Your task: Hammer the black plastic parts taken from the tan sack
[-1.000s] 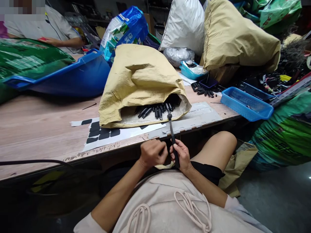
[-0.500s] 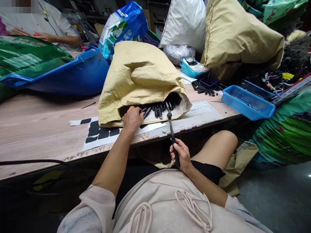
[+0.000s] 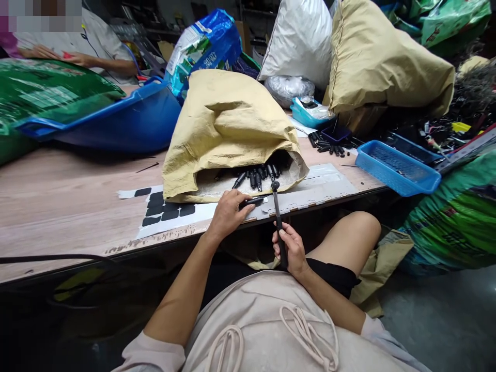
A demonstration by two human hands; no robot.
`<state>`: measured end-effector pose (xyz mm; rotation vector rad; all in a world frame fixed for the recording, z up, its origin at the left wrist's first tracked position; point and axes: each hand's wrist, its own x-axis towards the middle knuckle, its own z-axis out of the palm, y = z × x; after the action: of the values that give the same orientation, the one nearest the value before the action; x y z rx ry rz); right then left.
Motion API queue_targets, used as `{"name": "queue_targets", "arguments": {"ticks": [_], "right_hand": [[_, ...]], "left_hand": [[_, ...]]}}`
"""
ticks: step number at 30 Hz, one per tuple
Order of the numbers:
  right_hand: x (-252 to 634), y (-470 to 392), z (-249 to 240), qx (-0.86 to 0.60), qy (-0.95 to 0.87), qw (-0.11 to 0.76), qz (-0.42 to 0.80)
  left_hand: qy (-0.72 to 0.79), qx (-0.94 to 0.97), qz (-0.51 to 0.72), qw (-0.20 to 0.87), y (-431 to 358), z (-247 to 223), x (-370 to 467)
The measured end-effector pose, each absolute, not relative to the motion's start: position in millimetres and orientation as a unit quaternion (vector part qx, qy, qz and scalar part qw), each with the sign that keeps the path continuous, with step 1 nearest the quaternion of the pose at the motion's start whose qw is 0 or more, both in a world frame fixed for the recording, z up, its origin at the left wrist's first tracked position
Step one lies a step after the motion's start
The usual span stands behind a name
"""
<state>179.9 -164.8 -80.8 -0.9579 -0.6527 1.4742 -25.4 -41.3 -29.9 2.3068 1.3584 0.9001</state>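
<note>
My left hand (image 3: 229,213) pinches a slim black cylindrical piece (image 3: 254,201) with a narrowed tip, just in front of the sack's mouth. In my right hand (image 3: 291,247) is a black rod (image 3: 277,211) with a round knob near its upper end, held upright at the table edge. The rod's top overlaps the opening of a tan sack (image 3: 232,119) lying on the table. Inside the opening lie several black cylindrical pieces (image 3: 256,177); how deep they go is hidden. The knob is close to the piece in my left hand but apart from it.
A white sheet with black rounded-square stickers (image 3: 165,209) lies left of the sack, a grey board (image 3: 329,181) right. Blue basket (image 3: 399,168) sits at the right edge. A blue tub (image 3: 127,121) and stuffed sacks (image 3: 387,57) stand behind. A co-worker's hands (image 3: 77,58) are at far left.
My left hand has come out of the sack's mouth towards me and to the right, bringing the black cylindrical piece. My right hand keeps the rod almost still. The view has shifted slightly.
</note>
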Motion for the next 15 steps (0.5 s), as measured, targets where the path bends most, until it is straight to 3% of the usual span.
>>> {"name": "queue_targets", "arguments": {"ticks": [15], "right_hand": [[178.6, -172.7, -76.9, -0.458, -0.359, 0.596, 0.554]], "left_hand": [[0.516, 0.755, 0.343, 0.216, -37.4, -28.0, -23.7]]}}
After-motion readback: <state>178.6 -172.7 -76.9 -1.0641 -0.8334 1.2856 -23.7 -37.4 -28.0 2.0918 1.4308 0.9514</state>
